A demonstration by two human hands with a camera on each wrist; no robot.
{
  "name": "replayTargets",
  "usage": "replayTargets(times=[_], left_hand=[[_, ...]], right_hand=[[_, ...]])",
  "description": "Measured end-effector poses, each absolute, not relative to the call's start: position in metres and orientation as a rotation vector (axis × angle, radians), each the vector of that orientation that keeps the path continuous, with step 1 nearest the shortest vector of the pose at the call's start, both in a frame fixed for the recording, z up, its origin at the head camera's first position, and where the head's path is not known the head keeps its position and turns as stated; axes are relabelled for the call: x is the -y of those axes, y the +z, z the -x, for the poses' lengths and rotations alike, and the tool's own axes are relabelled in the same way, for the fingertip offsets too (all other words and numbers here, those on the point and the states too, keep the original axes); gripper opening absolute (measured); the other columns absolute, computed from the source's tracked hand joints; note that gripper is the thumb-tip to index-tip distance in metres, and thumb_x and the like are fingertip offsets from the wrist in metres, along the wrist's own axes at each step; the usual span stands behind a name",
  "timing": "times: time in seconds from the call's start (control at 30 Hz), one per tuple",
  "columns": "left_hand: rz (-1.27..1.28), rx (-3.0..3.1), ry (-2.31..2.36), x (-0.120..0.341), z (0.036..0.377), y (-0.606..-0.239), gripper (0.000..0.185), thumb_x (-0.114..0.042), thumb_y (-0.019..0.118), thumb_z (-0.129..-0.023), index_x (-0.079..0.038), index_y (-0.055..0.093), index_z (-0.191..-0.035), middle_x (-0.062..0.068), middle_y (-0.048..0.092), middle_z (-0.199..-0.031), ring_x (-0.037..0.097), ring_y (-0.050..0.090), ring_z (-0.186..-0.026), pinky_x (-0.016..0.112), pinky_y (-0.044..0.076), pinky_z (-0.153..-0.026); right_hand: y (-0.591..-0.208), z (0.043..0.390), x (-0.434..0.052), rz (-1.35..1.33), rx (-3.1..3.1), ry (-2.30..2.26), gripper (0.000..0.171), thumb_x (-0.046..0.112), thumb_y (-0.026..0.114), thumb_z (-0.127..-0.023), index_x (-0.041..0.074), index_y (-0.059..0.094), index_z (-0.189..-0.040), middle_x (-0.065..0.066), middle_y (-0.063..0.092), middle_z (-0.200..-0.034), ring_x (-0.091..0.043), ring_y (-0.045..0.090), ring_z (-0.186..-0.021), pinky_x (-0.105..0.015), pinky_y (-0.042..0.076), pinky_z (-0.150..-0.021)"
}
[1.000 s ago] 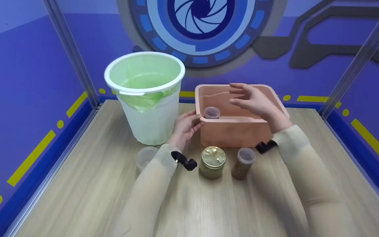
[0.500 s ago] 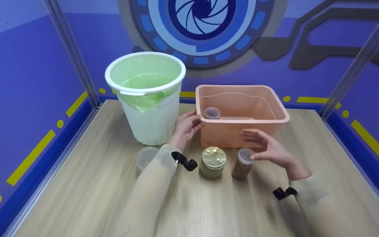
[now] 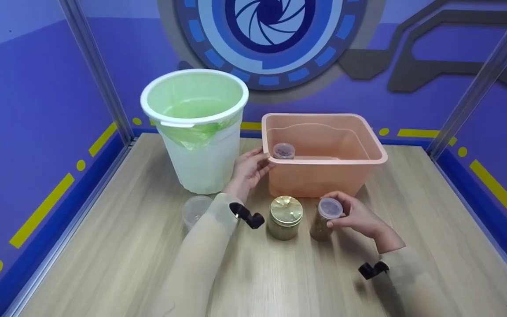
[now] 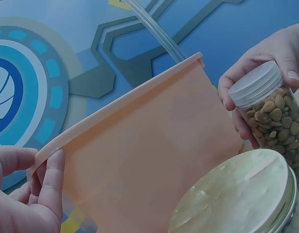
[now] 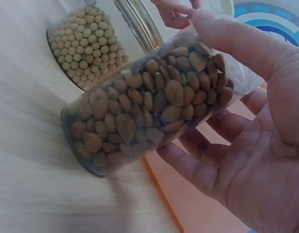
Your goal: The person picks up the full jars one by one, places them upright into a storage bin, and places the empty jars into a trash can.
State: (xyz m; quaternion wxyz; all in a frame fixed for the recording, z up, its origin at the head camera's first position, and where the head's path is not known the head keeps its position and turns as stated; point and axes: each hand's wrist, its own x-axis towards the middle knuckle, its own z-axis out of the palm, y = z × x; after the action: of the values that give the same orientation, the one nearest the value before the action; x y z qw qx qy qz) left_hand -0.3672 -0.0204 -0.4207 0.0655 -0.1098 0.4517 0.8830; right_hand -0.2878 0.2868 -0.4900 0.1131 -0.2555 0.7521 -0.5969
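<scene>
— Down from the tub came her right hand [image 3: 359, 215], wrapping the almond jar [image 3: 324, 219] on the counter [image 3: 104, 246].
— Rigid, smooth, fairly light; mid-body suited. Left hand [image 3: 249, 169] pinched the tub [image 3: 324, 176] rim.

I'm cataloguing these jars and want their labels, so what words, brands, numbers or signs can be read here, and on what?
None: no readable text in any view.
The jar of almonds in the right hand: no label visible.
The gold-lidded jar: lid plain, no writing visible.
The pink tub held by the left hand, and the white bin: unmarked.
The back wall: only shapes, a blue aperture emblem and yellow dashes, no letters.
</scene>
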Motion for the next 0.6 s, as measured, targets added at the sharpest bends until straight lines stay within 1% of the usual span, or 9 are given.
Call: replayTargets(times=[0.2, 0.33, 0.43, 0.53, 0.6], left_hand=[[0.338, -1.365, 2.660, 0.020, 0.367, -0.422, 0.049, 0.009, 0.062, -0.094, 0.004, 0.056, -0.142, 0.024, 0.065, -0.132, 0.018, 0.067, -0.082, 0.025, 0.066, -0.070], [0.336, -1.357, 2.655, 0.019, 0.367, -0.422, 0.048, 0.009, 0.062, -0.094, 0.004, 0.056, -0.142, 0.024, 0.065, -0.133, 0.018, 0.067, -0.084, 0.025, 0.066, -0.070], [0.328, -1.357, 2.655, 0.020, 0.367, -0.421, 0.048, 0.009, 0.061, -0.095, 0.005, 0.056, -0.142, 0.025, 0.064, -0.134, 0.020, 0.068, -0.089, 0.026, 0.066, -0.072], [0.327, -1.364, 2.655, 0.021, 0.367, -0.421, 0.049, 0.009, 0.061, -0.095, 0.005, 0.054, -0.144, 0.025, 0.063, -0.136, 0.026, 0.069, -0.099, 0.026, 0.067, -0.075], [0.327, -1.366, 2.655, 0.021, 0.368, -0.421, 0.050, 0.009, 0.061, -0.095, 0.004, 0.053, -0.144, 0.026, 0.062, -0.137, 0.028, 0.068, -0.103, 0.027, 0.067, -0.075]], right_hand=[[-0.489, 0.287, -0.287, 0.755, -2.228, -1.750, 0.064, -0.006, 0.082, -0.077, -0.007, 0.053, -0.133, 0.005, 0.069, -0.117, -0.006, 0.063, -0.108, -0.019, 0.054, -0.092], [-0.481, 0.285, -0.288, 0.782, -2.261, -1.745, 0.062, -0.007, 0.082, -0.078, -0.007, 0.053, -0.133, 0.006, 0.068, -0.116, -0.006, 0.063, -0.107, -0.019, 0.056, -0.090], [-0.463, 0.285, -0.289, 0.827, -2.283, -1.766, 0.062, -0.010, 0.080, -0.078, -0.010, 0.052, -0.133, 0.006, 0.069, -0.116, -0.007, 0.064, -0.106, -0.021, 0.058, -0.088], [-0.434, 0.287, -0.287, 0.852, -2.318, -1.827, 0.061, -0.015, 0.078, -0.077, -0.012, 0.051, -0.132, 0.006, 0.070, -0.112, -0.007, 0.065, -0.101, -0.021, 0.059, -0.085], [-0.413, 0.289, -0.284, 0.843, -2.343, -1.882, 0.059, -0.017, 0.076, -0.076, -0.011, 0.053, -0.130, 0.006, 0.071, -0.111, -0.008, 0.065, -0.100, -0.020, 0.058, -0.084]])
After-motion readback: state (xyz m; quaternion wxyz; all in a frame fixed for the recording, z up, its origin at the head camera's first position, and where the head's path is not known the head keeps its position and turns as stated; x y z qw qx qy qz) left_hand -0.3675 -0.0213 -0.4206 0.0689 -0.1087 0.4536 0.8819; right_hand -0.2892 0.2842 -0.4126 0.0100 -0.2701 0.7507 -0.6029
